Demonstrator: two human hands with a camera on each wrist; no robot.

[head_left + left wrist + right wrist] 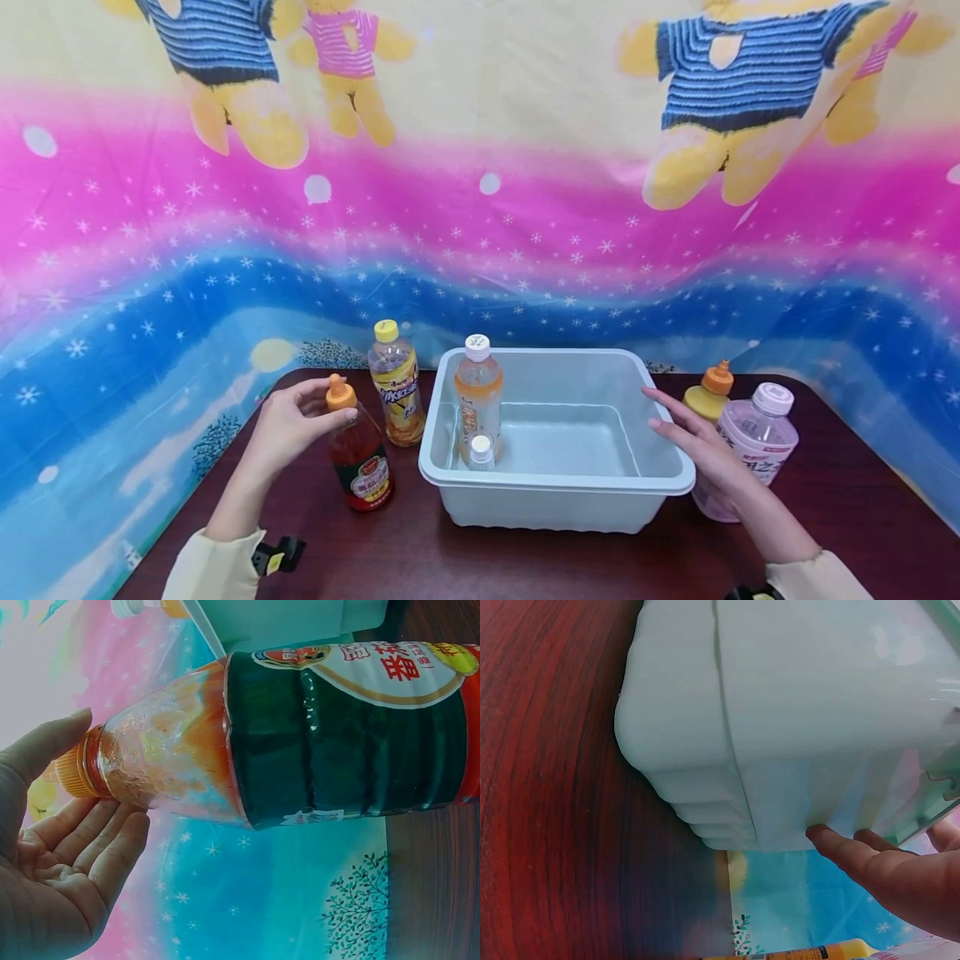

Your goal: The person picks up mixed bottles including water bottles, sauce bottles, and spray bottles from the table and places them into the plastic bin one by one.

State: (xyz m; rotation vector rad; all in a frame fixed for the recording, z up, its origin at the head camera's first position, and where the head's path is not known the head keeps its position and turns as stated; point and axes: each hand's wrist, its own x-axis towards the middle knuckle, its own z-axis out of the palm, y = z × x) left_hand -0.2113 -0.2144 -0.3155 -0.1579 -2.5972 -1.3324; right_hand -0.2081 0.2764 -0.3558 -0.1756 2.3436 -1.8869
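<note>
My left hand [288, 425] is at the orange cap of a ketchup bottle [362, 467], thumb on one side and fingers on the other in the left wrist view. The bottle is upright, with red sauce and a dark green label [345, 742]. On the right, my right hand [708, 454] touches the side of a pale grey-green plastic bin [555, 500] near its rim, fingers fairly straight. Inside the bin's left end stand an orange-labelled drink bottle [478, 392] and a small white-capped bottle [481, 454].
Behind the ketchup bottle stands a yellow-capped drink bottle [397, 392]. Right of the bin are a yellow squeeze bottle [707, 400] with an orange nozzle and a large pink bottle [757, 442], partly behind my right hand. A printed cloth [480, 217] hangs behind the dark wooden table [375, 558].
</note>
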